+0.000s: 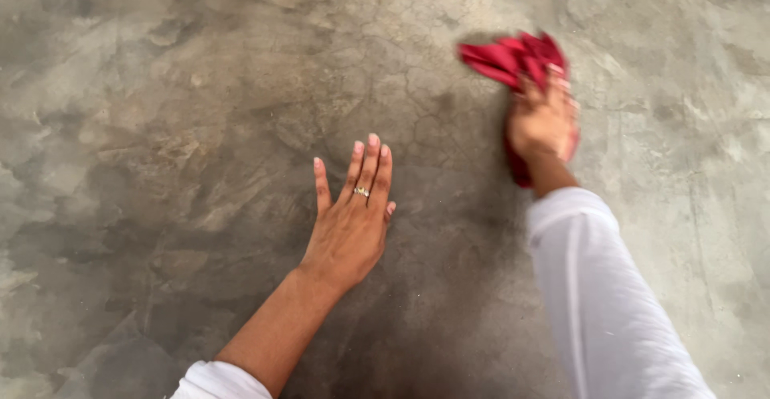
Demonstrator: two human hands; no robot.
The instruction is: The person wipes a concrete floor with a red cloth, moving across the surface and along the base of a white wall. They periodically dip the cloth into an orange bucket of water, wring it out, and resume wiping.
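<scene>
My right hand (544, 118) grips a crumpled red cloth (513, 58), fingers closed over it; the cloth is pressed against the grey, mottled concrete floor (160, 126), bunched ahead of and under the hand. The hand is blurred. My left hand (350, 226) lies flat on the floor, fingers extended and close together, holding nothing, a ring (362, 192) on one finger. White sleeves (601, 303) cover both arms.

A cloth (513, 60) is pressed on the floor (160, 126) under the right hand (544, 120), bunched out beyond the fingertips and to their left. The left hand (350, 226) is laid flat on the floor, well apart, left of the right hand and nearer the body.
</scene>
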